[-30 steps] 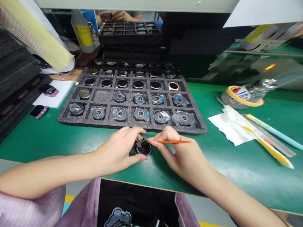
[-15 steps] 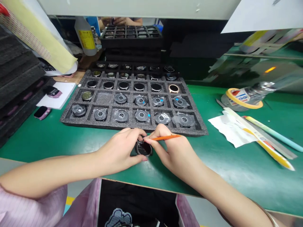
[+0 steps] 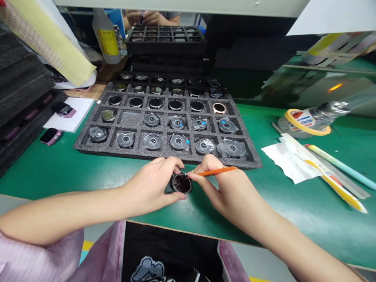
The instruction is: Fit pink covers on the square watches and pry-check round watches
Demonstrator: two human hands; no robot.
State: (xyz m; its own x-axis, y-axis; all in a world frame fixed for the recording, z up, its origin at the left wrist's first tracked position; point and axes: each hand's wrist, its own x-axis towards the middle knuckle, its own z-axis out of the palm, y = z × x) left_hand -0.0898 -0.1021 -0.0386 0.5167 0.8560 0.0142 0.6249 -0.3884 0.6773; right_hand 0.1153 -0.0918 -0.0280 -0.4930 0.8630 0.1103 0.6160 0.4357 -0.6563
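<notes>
A round black watch lies face up on the green bench top, close to the front of the foam tray. My left hand is closed around its left side, with fingers at the upper rim and the thumb at the lower rim. Pinched in my right hand is a slim orange pen-like tool. Its thin end points at the watch's upper right rim; whether it touches, I cannot tell. My fingers partly hide the watch's edge.
A dark foam tray holds several round watches in compartments. Stacked foam trays and a purple-cased watch stand left. A yellow-rimmed jar, white tissue and pens lie right. Another person's hands show beyond.
My right hand has shifted a little to the right with the orange tool, away from the top of the watch. My left hand keeps its hold. The view has tilted slightly.
</notes>
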